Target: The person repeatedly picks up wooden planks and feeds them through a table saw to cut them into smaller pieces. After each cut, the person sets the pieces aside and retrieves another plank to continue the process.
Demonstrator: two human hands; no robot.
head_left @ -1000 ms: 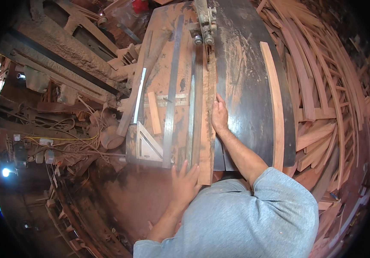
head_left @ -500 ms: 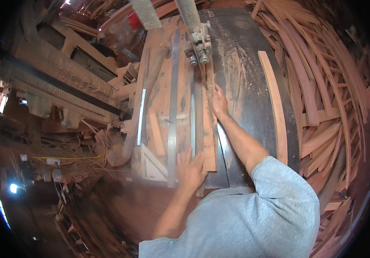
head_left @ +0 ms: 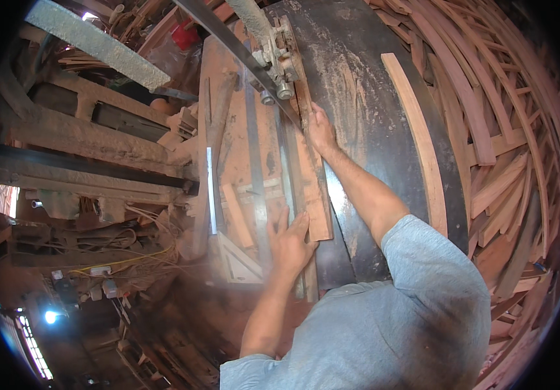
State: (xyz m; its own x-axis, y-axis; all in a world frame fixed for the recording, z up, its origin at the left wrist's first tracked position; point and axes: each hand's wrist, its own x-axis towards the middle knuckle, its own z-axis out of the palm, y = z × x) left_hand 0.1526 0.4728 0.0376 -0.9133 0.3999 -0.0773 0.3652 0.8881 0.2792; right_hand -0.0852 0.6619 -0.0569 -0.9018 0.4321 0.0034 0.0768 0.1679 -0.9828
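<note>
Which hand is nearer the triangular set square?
Left. The left hand is just right of the set square, at the near end of the wooden board; the right hand is farther away, at the board's right side.

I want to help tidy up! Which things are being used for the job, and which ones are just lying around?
In use:
Wooden strip, with the right hand at its side and the left hand near its end
Saw blade
Dark tabletop

Probably just lying about:
Pale triangle
Short wood piece
Heaped wood
Loose strip, though perhaps waiting its turn
</note>
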